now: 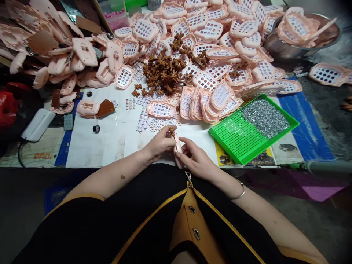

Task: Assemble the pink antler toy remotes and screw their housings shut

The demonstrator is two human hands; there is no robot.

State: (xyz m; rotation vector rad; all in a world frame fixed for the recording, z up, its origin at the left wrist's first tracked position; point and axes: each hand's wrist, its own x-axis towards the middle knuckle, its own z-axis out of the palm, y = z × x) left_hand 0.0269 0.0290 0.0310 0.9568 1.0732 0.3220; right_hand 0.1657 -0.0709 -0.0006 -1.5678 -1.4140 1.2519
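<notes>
Held the shell (178, 145) edge-on at the table's (16, 157) near edge, squarely between both hands, long axis near to far! Gripped it from the right, fingers of the right hand (196, 157) curled snug; pinched the brown piece (172, 130) at its far end, fingers of the left hand (162, 142) nearly closed.

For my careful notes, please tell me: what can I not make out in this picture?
All in the head view:
Faces of the held pink casing: turned edge-on, partly covered by the left hand and right hand.
Bottom of the metal bowl: hidden by pink parts inside.
Brown pieces at far right: cut off by the picture's edge.
Shapes of the metal pieces in the green tray: too small.
</notes>
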